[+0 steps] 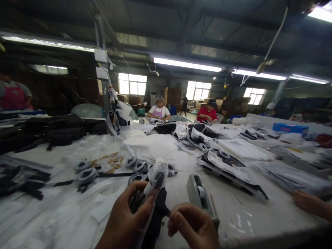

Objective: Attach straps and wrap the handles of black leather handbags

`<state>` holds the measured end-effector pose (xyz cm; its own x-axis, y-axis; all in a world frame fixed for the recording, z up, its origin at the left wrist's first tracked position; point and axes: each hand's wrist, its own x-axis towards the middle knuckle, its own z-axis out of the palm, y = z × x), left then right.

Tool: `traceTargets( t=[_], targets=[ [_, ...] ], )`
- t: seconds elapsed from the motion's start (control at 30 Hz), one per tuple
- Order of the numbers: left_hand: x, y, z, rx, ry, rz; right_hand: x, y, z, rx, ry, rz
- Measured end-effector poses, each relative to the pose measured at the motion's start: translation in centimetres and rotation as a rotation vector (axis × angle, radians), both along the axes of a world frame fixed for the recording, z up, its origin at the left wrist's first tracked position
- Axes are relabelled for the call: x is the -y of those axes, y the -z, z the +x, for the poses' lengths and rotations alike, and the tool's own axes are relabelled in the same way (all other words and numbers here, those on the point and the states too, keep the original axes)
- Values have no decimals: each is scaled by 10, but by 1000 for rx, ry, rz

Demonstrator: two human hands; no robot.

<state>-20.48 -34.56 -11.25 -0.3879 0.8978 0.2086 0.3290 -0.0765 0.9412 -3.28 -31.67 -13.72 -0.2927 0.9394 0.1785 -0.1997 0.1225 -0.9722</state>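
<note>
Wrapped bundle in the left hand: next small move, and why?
I'd probably fold the dark strip in against the wrapped bundle. The left hand grips the bundle around its middle, while the right hand pinches the strip's end out to the side. The tape dispenser stands just beyond the right hand.
</note>
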Motion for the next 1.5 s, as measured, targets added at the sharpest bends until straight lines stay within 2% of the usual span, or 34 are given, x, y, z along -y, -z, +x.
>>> traceTargets(
  t=[0.07, 0.17, 0.4, 0.6, 0.7, 0.83, 0.9, 0.97, 1.1, 1.23, 1.37, 1.5],
  targets=[
    [0, 1, 2, -35, -1, 12, -6, -17, -16, 4, -70, 70],
    [1, -1, 1, -76, 23, 26, -15, -24, -29, 84, -99, 63],
    [6, -7, -3, -49, 73, 31, -27, -18, -28, 237, -172, -18],
    [1, -4, -5, 38, 141, 6, -31, -21, -26, 347, -112, -8],
    [-2, -2, -7, 111, 162, 8, -41, -13, -29, 380, -33, 20],
    [-4, 2, -10, 240, 264, -1, -59, 9, -33, 281, -147, -26],
    [-5, 4, -12, 317, 294, -2, -64, 16, -31, 257, -110, -7],
    [-7, 7, -15, 355, 258, 9, -62, 18, -26, 228, -19, 38],
    [-9, 11, -15, 340, 184, 29, -39, 10, -23, 50, 60, 59],
    [-7, 8, -1, 201, 162, 12, -18, -6, -37, -58, 30, 45],
    [-6, 6, 6, 149, 123, 23, -19, -19, -48, -196, -67, -88],
    [2, 17, -11, 205, 224, 87, -28, -29, -46, -234, -76, -142]
  ],
)
